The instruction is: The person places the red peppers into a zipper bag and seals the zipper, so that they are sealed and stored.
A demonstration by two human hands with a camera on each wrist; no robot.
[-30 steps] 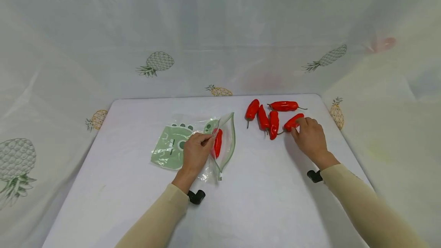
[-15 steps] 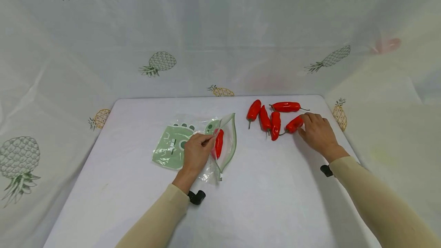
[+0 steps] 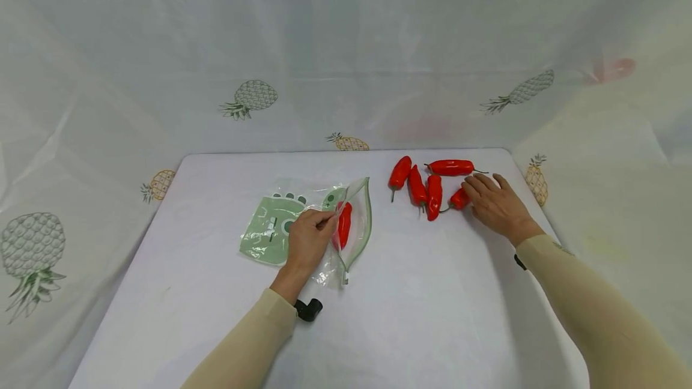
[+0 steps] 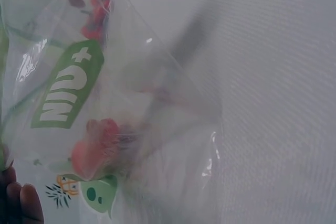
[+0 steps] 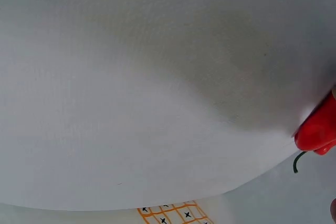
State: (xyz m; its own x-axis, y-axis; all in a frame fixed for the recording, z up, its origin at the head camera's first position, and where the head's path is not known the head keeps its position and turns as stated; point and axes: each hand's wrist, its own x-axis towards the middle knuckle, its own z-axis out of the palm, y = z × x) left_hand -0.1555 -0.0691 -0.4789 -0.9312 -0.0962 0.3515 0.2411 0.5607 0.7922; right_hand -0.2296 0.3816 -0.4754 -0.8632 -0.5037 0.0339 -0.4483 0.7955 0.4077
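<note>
My left hand [image 3: 309, 236] pinches the upper rim of a clear zip bag [image 3: 264, 239] with a green printed face, holding its mouth apart. Inside the mouth lies one red chili pepper [image 3: 344, 225]. In the left wrist view the clear zip bag [image 4: 173, 156] fills much of the picture, and a few fingertips [image 4: 30, 203] show at lower left. On the right, my right hand [image 3: 496, 206] lies over another chili pepper [image 3: 458, 199], its fingers loosely spread and covering the pepper's right end. That chili pepper [image 5: 317, 129] is cut by the right wrist view's edge.
Several chili peppers lie left of and behind my right hand: one upright [image 3: 434, 197], two beside it, and one lying crosswise [image 3: 451, 167] at the back. The white table [image 3: 411, 305] ends at a pineapple-print curtain [image 3: 421, 65] behind and at the sides.
My right hand has drawn slightly right, then spread out over the pepper, hiding more of it. The pepper stays in place. My left hand and the bag have kept still.
</note>
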